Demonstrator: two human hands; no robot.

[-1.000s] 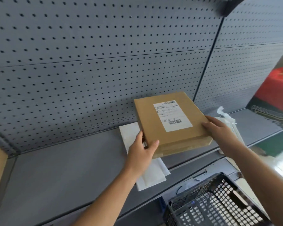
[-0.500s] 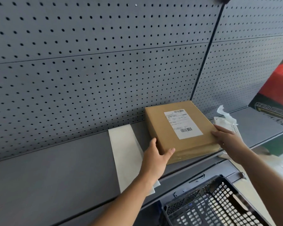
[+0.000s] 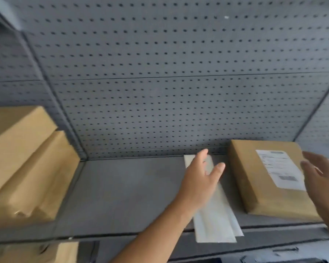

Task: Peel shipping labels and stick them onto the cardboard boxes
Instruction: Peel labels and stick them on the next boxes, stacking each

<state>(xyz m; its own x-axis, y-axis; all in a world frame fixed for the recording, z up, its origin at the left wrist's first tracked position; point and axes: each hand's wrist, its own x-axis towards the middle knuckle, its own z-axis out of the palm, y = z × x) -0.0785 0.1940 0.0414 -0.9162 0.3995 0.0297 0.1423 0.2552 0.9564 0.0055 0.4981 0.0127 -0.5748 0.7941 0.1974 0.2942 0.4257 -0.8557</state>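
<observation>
Although both hands hover with fingers (image 3: pixel 219 168) spread and holding nothing, the left hand (image 3: pixel 201 179) is above the white label-backing strip (image 3: pixel 215 221) and the right hand (image 3: pixel 319 173) is at the labelled cardboard box (image 3: pixel 254 183), which lies flat at the right of the shelf (image 3: pixel 122 196). 2 unlabelled cardboard boxes (image 3: pixel 27 158) are stacked far left. They look stiff and light, so they are probably best gripped by opposite side edges.

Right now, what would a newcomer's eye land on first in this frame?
The box with a white label on top, lying at the right of the grey shelf, between two open hands: the left hand over a white paper strip, the right hand at the box's right edge. Next, the stack of plain boxes at the far left.
</observation>
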